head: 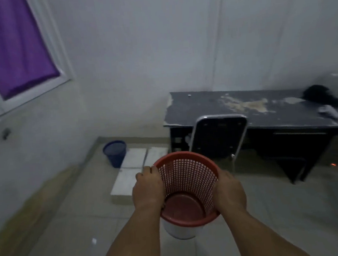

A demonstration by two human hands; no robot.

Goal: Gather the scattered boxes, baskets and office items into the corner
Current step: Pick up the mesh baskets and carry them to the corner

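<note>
Left hand (147, 188), right hand (228, 191) clasp sides of red mesh basket (188, 178), held off floor; white container (182, 231) just beneath. Open tiles (70, 226) left. Beyond: white boxes (134, 161), blue basket (115, 153) in corner; chair (217, 136), desk (263, 108) right.

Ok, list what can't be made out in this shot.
Head view:
White container: mostly covered by the red basket; kind unclear.
Black heap on the desk: blurred, identity unclear.
Blue basket: inside too dim to see.
Right hand: fingers hidden behind the red basket's wall.
</note>
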